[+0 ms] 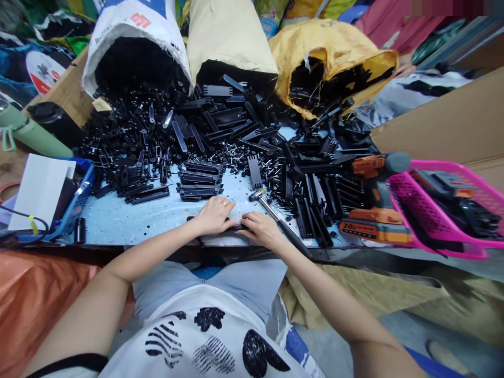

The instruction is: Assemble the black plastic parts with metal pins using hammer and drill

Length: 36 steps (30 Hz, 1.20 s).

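Observation:
Near the front edge of the table, my left hand point(214, 215) and my right hand point(260, 229) are close together, fingers bent down onto a narrow black plastic part point(238, 227). Most of this part is hidden beneath my fingers. A hammer point(271, 210) with a steel head and dark handle lies just right of my right hand, its head pointing away from me. Beyond my left hand sits a neat stack of black plastic parts point(200, 181). Farther ahead, a flat black slotted piece point(255, 171) lies among scattered small metal pins point(232, 156).
A white sack point(137, 26), a beige sack point(232, 37) and a yellow sack point(334, 42) spill black parts at the back. An orange cordless drill point(374, 226) stands right, beside a pink basket point(444, 252). At left are a blue basket point(79, 194) and a green bottle point(35, 131).

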Each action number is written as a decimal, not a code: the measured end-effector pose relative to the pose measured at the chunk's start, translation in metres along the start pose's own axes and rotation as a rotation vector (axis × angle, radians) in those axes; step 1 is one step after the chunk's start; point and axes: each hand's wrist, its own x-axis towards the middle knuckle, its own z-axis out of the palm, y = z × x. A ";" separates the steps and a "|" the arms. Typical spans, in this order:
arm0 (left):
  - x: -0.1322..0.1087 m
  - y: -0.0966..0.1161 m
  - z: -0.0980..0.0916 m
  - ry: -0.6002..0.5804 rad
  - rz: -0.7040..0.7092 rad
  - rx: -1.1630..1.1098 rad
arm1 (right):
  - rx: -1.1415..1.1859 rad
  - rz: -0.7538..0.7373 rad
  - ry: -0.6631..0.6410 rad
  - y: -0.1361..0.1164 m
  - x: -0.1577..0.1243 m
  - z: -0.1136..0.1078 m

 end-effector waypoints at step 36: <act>0.132 -0.030 0.023 -0.021 -0.418 0.116 | -0.113 0.686 -0.142 0.148 0.120 -0.024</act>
